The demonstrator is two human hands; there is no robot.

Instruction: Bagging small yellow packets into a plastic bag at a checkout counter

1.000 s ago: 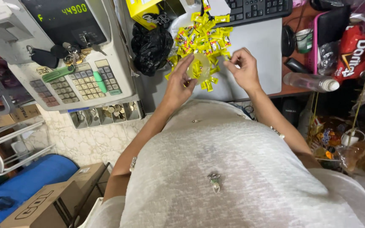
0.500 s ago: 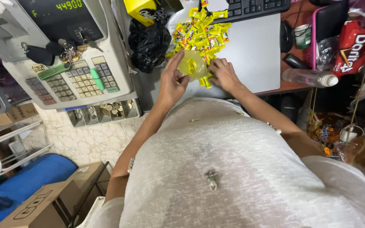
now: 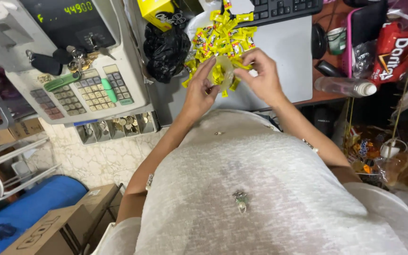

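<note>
The left hand [image 3: 199,92] and right hand [image 3: 260,75] both gripped a small clear bag [image 3: 223,72]; yellow candies [image 3: 223,35] lay just behind it.

A thin clear plastic bag [image 3: 223,71], glossy and crinkled, sits between the left hand [image 3: 199,92] and right hand [image 3: 260,75]. The sweets [image 3: 223,35] wear shiny yellow wrappers. The tabletop [image 3: 284,52] looks smooth, matt grey. The till [image 3: 79,71] is matt grey plastic. The black bag [image 3: 166,49] is glossy plastic film. The boxes [image 3: 57,229] are dull brown cardboard.
</note>
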